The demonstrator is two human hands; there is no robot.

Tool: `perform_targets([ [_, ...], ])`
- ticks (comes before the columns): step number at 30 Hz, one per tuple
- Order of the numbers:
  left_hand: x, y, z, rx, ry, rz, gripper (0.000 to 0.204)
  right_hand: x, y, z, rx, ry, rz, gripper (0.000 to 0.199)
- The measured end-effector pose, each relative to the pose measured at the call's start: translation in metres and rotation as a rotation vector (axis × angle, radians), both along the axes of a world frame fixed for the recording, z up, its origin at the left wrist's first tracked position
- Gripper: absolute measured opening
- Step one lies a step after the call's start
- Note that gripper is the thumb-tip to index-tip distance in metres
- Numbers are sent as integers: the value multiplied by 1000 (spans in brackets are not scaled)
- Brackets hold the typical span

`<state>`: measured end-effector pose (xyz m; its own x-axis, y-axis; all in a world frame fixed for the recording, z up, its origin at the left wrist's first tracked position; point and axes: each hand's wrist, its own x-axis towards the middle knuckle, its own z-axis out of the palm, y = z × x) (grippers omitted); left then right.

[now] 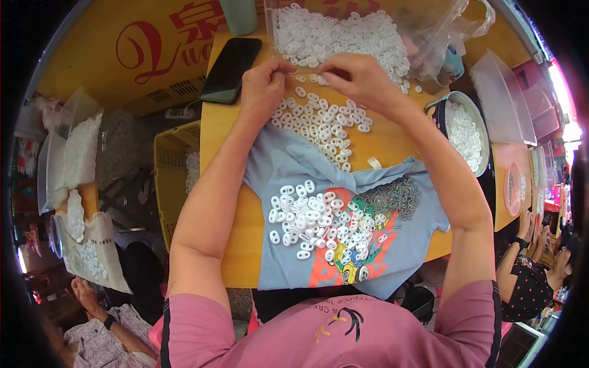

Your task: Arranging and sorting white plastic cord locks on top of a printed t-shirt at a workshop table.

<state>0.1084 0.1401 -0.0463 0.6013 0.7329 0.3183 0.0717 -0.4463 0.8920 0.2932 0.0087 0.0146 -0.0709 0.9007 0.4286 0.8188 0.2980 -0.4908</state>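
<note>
My left hand [265, 87] is at the far side of the table, its fingers closed in a pinch beside a black phone. Across from it my right hand [359, 81] is closed too, fingertips low over a few white pieces. What either pinch holds is hidden or too small to name. Loose white oval plastic pieces with two holes [328, 126] lie spread below both hands. Nearer me, a light blue printed T-shirt [276, 165] lies over the table. On it sit a heap of similar white pieces [304, 216] and a pile of small grey screws [402, 197].
A clear box of white pieces [340, 34] stands at the back, near a green cup [239, 15] and the phone [230, 70]. To the right is a round tub of pieces [464, 138]. A yellow crate [175, 165] stands left. People sit at both sides.
</note>
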Motion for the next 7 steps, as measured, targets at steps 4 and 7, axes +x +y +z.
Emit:
perform_targets([
  [4, 1, -2, -2, 74, -7, 37, 24, -20, -58, 54, -499, 304, 55, 16],
  [7, 3, -5, -2, 250, 21, 46, 22, -24, -78, 62, -625, 291, 336, 15],
])
